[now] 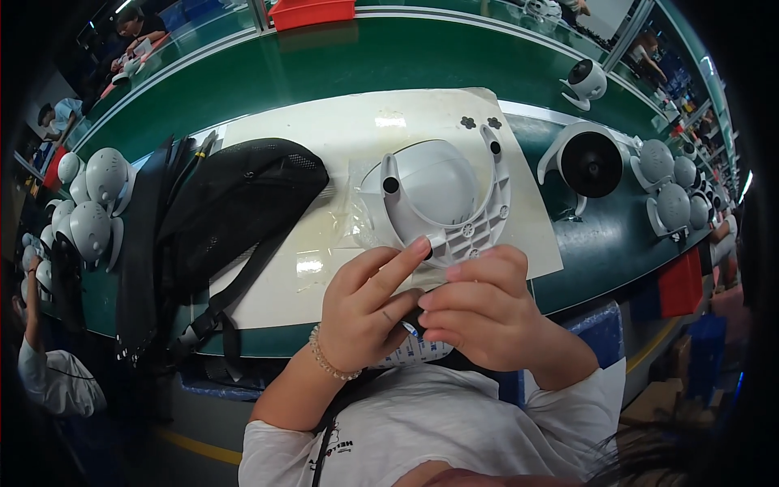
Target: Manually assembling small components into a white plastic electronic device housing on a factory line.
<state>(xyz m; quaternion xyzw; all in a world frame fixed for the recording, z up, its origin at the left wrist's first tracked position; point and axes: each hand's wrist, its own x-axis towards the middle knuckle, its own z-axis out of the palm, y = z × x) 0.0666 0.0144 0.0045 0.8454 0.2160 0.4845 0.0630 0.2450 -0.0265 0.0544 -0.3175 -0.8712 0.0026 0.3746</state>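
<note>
Curling inward, both hands meet; left hand (369,312) forefinger touches white camera bracket (445,199), right hand (479,308) fingers closed.

Head-worn fisheye looks steeply down, close over the green workbench (324,73).

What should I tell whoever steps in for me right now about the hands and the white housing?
Left hand: forefinger presses a small white sticker onto the white housing, which lies on the white mat.
Right hand: curled close beside the left, holding a label sheet at the body.
Done: sticker is at the housing's base rim. More white units wait at left.
Left: whether it is fully stuck cannot be told; check it.
</note>
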